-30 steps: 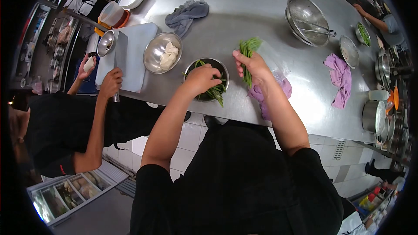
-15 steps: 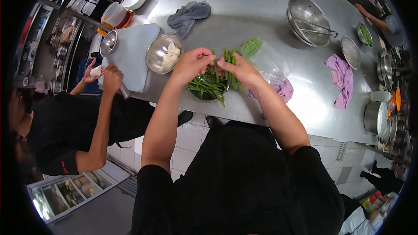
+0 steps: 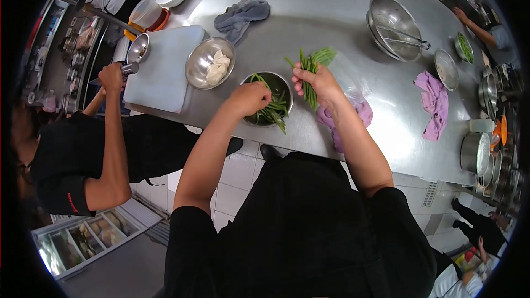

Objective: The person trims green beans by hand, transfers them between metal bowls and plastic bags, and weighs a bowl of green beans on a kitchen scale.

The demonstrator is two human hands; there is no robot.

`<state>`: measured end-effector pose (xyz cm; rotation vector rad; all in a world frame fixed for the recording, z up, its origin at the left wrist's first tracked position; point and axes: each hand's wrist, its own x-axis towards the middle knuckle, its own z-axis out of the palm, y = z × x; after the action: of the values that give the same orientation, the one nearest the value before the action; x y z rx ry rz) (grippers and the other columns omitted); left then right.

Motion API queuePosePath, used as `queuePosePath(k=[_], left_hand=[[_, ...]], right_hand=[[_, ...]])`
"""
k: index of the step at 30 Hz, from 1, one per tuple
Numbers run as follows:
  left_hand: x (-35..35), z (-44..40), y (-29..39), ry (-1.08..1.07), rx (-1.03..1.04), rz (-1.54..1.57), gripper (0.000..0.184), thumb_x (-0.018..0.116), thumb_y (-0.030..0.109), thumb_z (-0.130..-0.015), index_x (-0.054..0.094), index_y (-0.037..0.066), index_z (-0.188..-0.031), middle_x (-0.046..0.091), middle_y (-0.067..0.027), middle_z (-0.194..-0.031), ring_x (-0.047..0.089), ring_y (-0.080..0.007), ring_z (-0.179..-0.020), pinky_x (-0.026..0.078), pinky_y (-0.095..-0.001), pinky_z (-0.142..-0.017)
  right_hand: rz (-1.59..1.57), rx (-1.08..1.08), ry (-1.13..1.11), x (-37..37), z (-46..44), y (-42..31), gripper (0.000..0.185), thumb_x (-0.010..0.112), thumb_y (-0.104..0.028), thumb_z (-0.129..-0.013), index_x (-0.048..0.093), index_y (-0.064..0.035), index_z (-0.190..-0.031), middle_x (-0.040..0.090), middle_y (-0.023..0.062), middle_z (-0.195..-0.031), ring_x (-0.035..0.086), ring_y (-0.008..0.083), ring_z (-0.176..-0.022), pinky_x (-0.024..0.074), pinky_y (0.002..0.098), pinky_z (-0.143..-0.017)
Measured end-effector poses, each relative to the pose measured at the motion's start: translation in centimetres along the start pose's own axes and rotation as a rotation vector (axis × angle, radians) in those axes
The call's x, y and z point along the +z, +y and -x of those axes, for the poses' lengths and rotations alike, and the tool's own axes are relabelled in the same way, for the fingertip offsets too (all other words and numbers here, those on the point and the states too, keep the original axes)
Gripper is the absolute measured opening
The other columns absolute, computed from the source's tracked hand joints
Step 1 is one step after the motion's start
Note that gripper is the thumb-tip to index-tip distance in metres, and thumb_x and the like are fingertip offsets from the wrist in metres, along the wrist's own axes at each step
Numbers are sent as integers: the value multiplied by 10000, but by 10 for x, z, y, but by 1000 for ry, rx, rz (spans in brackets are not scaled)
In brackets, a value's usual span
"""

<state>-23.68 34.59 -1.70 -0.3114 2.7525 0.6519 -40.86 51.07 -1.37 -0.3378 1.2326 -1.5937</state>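
The right hand [image 3: 322, 81] has its grip closed around green beans [image 3: 310, 89]; the left hand [image 3: 249, 99], grip unclear, apparently sorts at the bowl [image 3: 282, 83], another pick needing a fine pinch.

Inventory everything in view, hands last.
green beans: many, green, near bowl, right hand
near bowl: 1, silver, near edge
white pieces: several, white, left bowl
left bowl: 1, silver, beside board
board: 1, white, left
cloths: 3, grey/purple, on table
bag: 1, clear, beside right hand
large bowls: 2-plus, silver, right
table: 1, silver, centre
co-worker: 1, black-clad, left
other kitchenware: many, mixed, edges
left hand: 1, bare, over near bowl
right hand: 1, bare, mid-table
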Motion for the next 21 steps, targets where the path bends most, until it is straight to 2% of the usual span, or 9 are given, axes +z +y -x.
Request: queuePosePath(k=[2,4,10,13,15,17,19,20,21], left_hand=[[-7,-2,-5,27,36,29,200,671,152,-817,683,97,-1009,661,-70,-992,630,-263,-931,486,-376,-816],[-20,-1,-5,-19,-31,321,188,684,160,-841,671,66,-1004,668,-52,-925,627,-185,-828,488,-318,-751],[-44,2,12,-13,-115,847,172,672,162,-897,667,23,-999,649,5,-890,581,-68,-808,466,-232,-696],[-38,0,13,-18,-67,925,180,681,189,-893,677,44,-999,654,10,-910,580,-65,-812,464,-228,-697],[-34,-1,14,-12,-114,845,187,683,195,-882,681,49,-999,669,-5,-927,596,-80,-808,469,-238,-698],[-25,-3,11,-7,-160,766,196,685,202,-871,685,53,-999,685,-20,-944,612,-95,-804,474,-248,-699],[-4,-6,3,-46,-11,371,222,692,233,-828,697,83,-992,681,-46,-928,645,-169,-821,490,-309,-711],[5,-7,4,-46,-13,374,222,692,233,-828,697,83,-992,681,-46,-928,645,-169,-821,490,-309,-711],[12,-8,9,-34,-17,194,238,694,247,-809,700,96,-993,664,-60,-917,645,-204,-847,492,-341,-737]], right_hand=[[-33,-5,0,-2,3,1,221,647,-85,-896,525,-37,-1074,596,65,-797,578,144,-626,490,294,-545],[-61,-37,-10,-8,3,4,209,624,-38,-874,509,-35,-1049,613,94,-842,598,157,-654,500,295,-560],[-59,-45,-107,8,6,13,268,598,11,-843,536,7,-1103,602,86,-865,565,145,-653,483,289,-544],[2,-40,-169,21,6,12,207,664,-101,-871,589,-3,-1036,587,38,-800,532,120,-621,445,271,-529],[38,-33,-196,22,3,12,200,690,-154,-879,602,-13,-990,584,23,-776,530,112,-619,433,264,-526],[107,-81,22,15,-5,15,233,717,-245,-880,608,-41,-909,576,6,-730,526,103,-600,413,259,-508],[74,-102,81,12,-5,9,228,715,-247,-881,602,-49,-882,575,11,-722,524,105,-587,416,261,-502],[39,-125,142,10,-5,5,227,714,-249,-881,597,-57,-854,573,16,-714,522,106,-573,419,264,-496],[-9,-94,68,7,-4,1,213,698,-232,-892,596,-48,-857,588,36,-709,536,120,-554,437,272,-488]])
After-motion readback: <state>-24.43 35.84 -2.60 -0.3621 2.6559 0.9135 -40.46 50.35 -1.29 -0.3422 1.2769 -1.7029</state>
